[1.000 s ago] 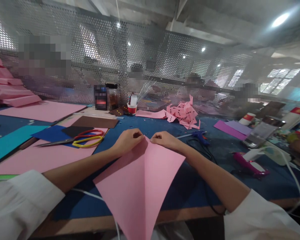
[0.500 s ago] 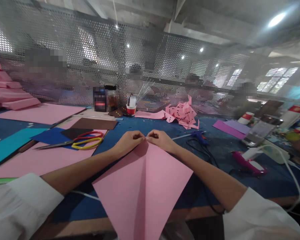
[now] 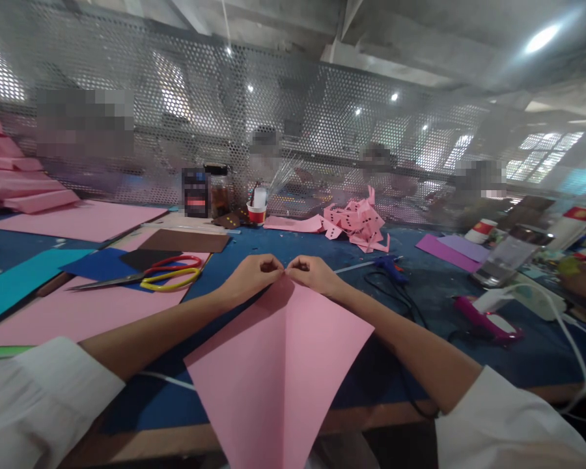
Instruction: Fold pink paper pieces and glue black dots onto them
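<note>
A large sheet of pink paper (image 3: 317,345) with a crease down its middle hangs toward me over the table's front edge. My left hand (image 3: 254,277) pinches its far corner from the left. My right hand (image 3: 315,273) pinches the same corner from the right, and the fingertips of both hands meet there. The sheet's side corners stand free and its near end runs out of the picture. To the left of my left hand lie scissors (image 3: 170,273) with red and yellow handles, on coloured sheets.
Blue glue gun (image 3: 390,267) with a black cord lies right of my hands. Farther right are a magenta tool (image 3: 488,322) and a clear container (image 3: 508,254). Behind them, cut pink paper pieces (image 3: 356,218) and a red-white cup (image 3: 256,213) stand before a perforated metal screen (image 3: 303,117).
The pink sheet's side corners have shifted slightly and its folds have tilted a little. Both hands keep their pinch in nearly the same place. A person's hand at far right has moved.
</note>
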The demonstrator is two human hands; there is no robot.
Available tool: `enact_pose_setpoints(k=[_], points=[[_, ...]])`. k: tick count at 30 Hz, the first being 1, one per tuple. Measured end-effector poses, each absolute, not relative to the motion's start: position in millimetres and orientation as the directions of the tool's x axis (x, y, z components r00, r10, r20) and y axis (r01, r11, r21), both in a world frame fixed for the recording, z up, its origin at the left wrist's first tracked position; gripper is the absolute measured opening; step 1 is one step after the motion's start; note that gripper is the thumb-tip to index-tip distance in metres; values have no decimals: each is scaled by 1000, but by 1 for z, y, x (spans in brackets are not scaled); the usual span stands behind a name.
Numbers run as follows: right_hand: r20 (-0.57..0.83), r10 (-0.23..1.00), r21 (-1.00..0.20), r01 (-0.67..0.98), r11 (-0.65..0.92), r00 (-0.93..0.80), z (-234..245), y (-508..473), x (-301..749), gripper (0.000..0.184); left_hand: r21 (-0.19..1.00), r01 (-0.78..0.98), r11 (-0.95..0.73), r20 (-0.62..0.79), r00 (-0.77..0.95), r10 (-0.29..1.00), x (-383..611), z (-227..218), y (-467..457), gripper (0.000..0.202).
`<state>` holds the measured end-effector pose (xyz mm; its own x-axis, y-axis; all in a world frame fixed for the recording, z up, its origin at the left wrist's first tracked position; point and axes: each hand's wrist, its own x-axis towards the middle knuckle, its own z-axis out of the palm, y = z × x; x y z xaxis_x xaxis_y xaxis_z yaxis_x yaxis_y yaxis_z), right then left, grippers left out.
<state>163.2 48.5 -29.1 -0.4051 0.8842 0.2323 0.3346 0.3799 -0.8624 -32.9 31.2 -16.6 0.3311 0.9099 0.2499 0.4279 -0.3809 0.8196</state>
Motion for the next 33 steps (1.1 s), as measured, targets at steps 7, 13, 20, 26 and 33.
enact_pose_setpoints(k=[7, 13, 20, 26, 33], points=[[259, 885, -876, 291, 384, -387, -27, 44, 159, 11, 794, 451, -409, 280, 326, 903, -32, -15, 28, 17], [240, 899, -901, 261, 347, -367, -26, 42, 158, 13, 787, 438, -433, 314, 320, 894, -31, -19, 30, 13], [180, 918, -931, 241, 275, -354, -22, 41, 157, 15, 786, 424, -451, 343, 308, 887, -31, -22, 32, 11], [156, 924, -940, 233, 247, -350, -19, 39, 158, 14, 789, 422, -447, 346, 296, 890, -30, -21, 30, 12], [160, 920, -936, 240, 256, -357, -21, 41, 159, 16, 792, 428, -436, 341, 283, 897, -30, -22, 31, 14]])
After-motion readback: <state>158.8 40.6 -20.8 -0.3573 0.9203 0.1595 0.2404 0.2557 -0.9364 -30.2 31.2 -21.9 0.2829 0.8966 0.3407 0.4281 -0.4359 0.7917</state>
